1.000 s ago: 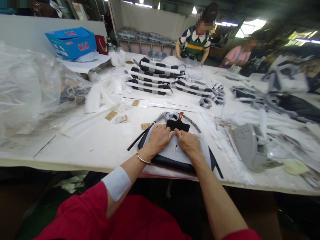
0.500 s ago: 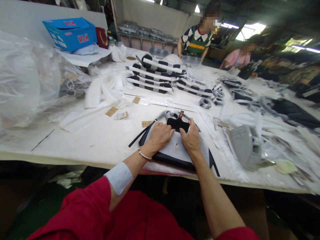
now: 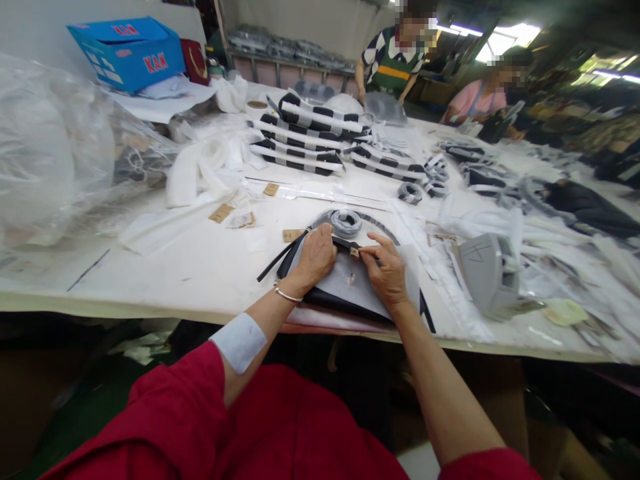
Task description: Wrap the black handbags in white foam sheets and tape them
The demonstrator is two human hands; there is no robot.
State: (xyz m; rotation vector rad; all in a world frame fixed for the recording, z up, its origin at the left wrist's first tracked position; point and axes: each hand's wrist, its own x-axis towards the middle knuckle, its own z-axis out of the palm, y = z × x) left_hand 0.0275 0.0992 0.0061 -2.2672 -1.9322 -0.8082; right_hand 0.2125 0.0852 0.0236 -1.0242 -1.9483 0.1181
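A grey and black bag (image 3: 350, 283) lies flat at the near edge of the white table (image 3: 200, 273). My left hand (image 3: 315, 257) rests on its upper left part, fingers curled over the top edge where a black strap (image 3: 280, 257) runs off to the left. My right hand (image 3: 387, 270) lies on the bag's upper right, thumb and forefinger pinched on a small tag (image 3: 355, 251) at the top. A coiled grey strap (image 3: 347, 222) lies just beyond the bag.
Stacks of black-and-white striped bags (image 3: 305, 143) fill the table's middle. A big clear plastic bag (image 3: 55, 160) bulges at left, a blue box (image 3: 127, 53) behind it. A grey bag (image 3: 487, 270) stands at right. Two people (image 3: 395, 63) work at the far side.
My hands slid from the bag's middle up to its top edge. The black flap and red tag that stood above the bag are now folded down under my fingers.
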